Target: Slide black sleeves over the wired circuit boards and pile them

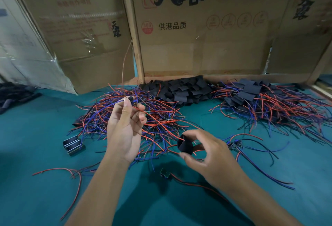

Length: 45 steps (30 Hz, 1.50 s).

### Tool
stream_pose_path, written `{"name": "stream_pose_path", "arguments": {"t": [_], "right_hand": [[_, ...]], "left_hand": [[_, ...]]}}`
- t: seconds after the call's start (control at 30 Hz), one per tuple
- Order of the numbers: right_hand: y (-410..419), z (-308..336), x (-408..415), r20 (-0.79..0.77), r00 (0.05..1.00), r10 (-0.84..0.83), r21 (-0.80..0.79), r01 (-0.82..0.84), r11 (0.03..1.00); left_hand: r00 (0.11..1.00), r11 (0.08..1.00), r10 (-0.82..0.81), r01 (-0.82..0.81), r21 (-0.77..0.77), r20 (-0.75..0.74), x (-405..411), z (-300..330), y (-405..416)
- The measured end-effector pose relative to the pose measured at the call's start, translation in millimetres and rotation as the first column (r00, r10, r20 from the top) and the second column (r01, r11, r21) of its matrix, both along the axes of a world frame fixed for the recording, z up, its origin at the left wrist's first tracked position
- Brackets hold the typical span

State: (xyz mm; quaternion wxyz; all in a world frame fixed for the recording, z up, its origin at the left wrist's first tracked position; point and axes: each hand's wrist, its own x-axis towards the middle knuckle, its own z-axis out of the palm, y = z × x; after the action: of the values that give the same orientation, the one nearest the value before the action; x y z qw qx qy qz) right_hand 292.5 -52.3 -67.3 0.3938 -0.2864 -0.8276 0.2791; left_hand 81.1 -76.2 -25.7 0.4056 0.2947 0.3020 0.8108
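My left hand is raised above the table and pinches a small wired circuit board at its fingertips; red and blue wires trail from it, one standing upward. Lower right, my right hand pinches a black sleeve whose open end faces left. Board and sleeve are apart. Behind my left hand lies a tangle of unsleeved wired boards. A heap of loose black sleeves sits at the back centre. At the right is a pile of sleeved boards.
The teal table is walled by cardboard boxes at the back. A single loose board with wires lies near my right wrist, another to its right. A small metal part rests left of my left hand.
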Motion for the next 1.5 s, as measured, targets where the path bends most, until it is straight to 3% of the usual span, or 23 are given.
{"name": "stream_pose_path", "arguments": {"t": [0.33,0.97,1.27,1.37,1.5], "right_hand": [[0.0,-0.6,-1.3,-0.080,0.996,-0.046,-0.039,0.043,0.998],[4.2,-1.4,2.7,-0.036,0.986,-0.165,0.065,0.167,0.984],[5.0,-5.0,3.7,0.143,0.957,-0.251,0.268,0.207,0.941],[6.7,-5.4,4.8,0.178,0.933,-0.312,0.355,0.235,0.905],[8.4,-6.9,5.5,0.199,0.924,-0.327,0.357,0.243,0.902]], "left_hand": [[0.999,0.997,0.049,-0.049,-0.057,-0.009,-0.7,-2.6,1.4],[0.993,0.995,0.086,-0.089,-0.036,-0.083,2.1,-1.5,0.6],[0.981,0.998,-0.062,0.062,-0.006,-0.186,21.1,-6.7,-0.4],[0.982,0.994,-0.111,0.112,0.001,-0.151,25.3,-8.3,-1.2],[0.986,0.992,-0.122,0.122,-0.012,-0.114,25.6,-8.3,-0.7]]}}
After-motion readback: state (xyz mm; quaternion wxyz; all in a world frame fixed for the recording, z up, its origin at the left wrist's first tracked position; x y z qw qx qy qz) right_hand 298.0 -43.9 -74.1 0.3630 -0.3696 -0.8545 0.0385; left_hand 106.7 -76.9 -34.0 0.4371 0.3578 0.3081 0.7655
